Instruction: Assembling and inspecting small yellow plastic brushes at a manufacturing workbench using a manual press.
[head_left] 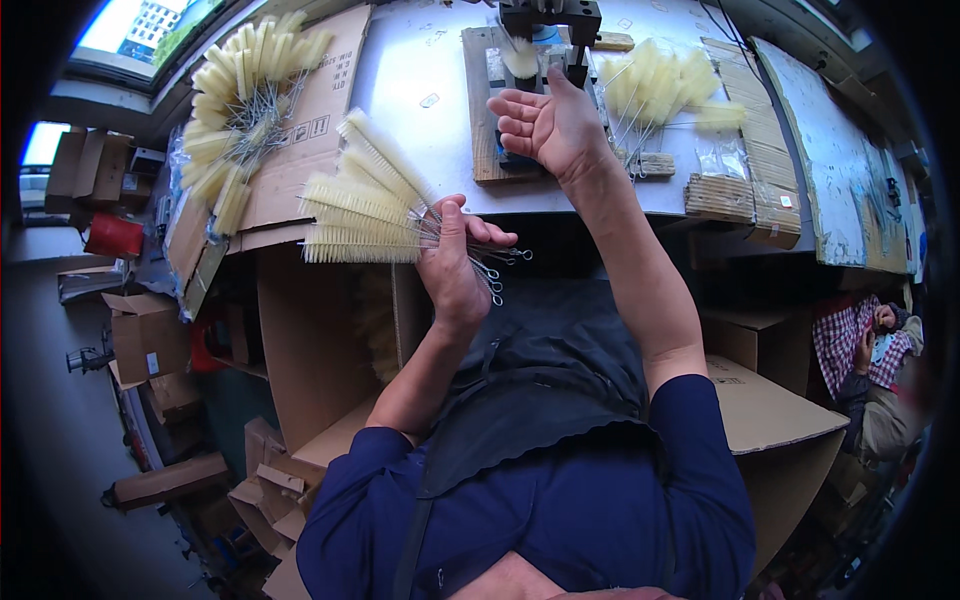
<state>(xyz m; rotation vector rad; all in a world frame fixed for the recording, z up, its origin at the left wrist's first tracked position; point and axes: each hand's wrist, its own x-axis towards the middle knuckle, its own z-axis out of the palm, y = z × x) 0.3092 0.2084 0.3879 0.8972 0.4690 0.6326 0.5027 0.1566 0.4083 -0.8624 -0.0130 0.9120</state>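
My left hand is closed round the wire stems of several bottle brushes. Their pale yellow bristles fan out to the left, and the looped wire ends stick out on the right of the fist. Palm turned up, my right hand is in front of a black bench press on a wooden board. Its fingers are slightly bent, the thumb stands apart, and no object shows in the palm. Just beyond these fingers, a single pale brush head is at the press; whether the hand touches the press I cannot tell.
A large heap of brushes lies on cardboard at the left of the white table. More brushes lie right of the press beside flattened cardboard. Open cartons stand below the table edge. Another person sits at far right.
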